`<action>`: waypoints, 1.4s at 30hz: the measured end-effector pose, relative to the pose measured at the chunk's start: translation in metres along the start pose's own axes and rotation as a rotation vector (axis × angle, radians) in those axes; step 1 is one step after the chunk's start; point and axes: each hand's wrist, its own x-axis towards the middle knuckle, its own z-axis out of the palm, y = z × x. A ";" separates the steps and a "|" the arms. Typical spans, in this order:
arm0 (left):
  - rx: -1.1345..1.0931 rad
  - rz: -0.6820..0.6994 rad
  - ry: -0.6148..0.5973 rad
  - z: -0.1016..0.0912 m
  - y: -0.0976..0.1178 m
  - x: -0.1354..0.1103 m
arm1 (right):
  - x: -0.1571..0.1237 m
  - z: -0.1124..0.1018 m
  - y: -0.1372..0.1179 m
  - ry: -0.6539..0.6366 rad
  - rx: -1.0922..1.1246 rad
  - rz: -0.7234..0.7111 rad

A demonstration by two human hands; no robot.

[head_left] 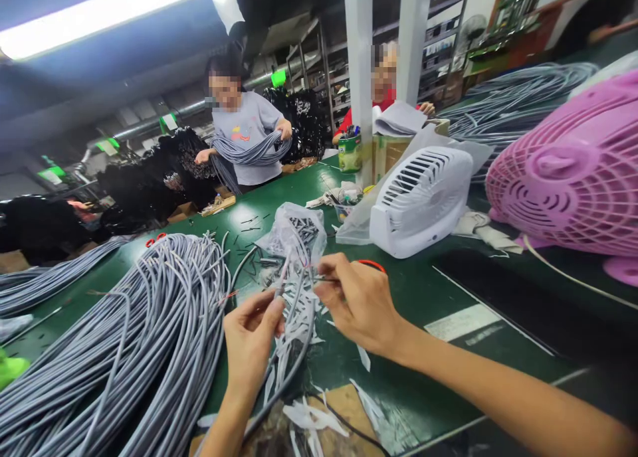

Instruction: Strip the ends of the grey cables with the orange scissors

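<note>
The camera sits on my head, looking forward and down, close over my left hand (252, 341) and right hand (359, 304); the bench (419, 297) stretches away beyond them.

Long green worktable (423, 297) with white tape lines. Fluorescent tube (100, 12) overhead left, bluish ceiling (124, 58). Two white pillars (359, 65) mid-room, metal shelf racks (319, 65) behind, green signs (169, 121) along back wall.

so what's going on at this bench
A person's left hand pinches the end of a grey cable while the right hand pinches its thin wires. A big bundle of grey cables lies on the green table to the left. Across it, a co-worker holds a coil of cables.
</note>
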 end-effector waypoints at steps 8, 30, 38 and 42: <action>0.384 0.441 0.063 -0.004 -0.003 -0.006 | -0.002 0.002 -0.005 0.051 -0.193 -0.320; 0.707 0.793 0.198 -0.008 -0.007 -0.005 | -0.014 0.012 -0.010 -0.106 0.574 0.350; 0.785 0.876 0.127 -0.004 -0.008 -0.008 | -0.021 0.017 -0.018 -0.281 0.466 0.077; 0.784 0.834 0.168 -0.008 -0.008 -0.002 | -0.034 0.013 -0.026 -0.328 0.456 -0.275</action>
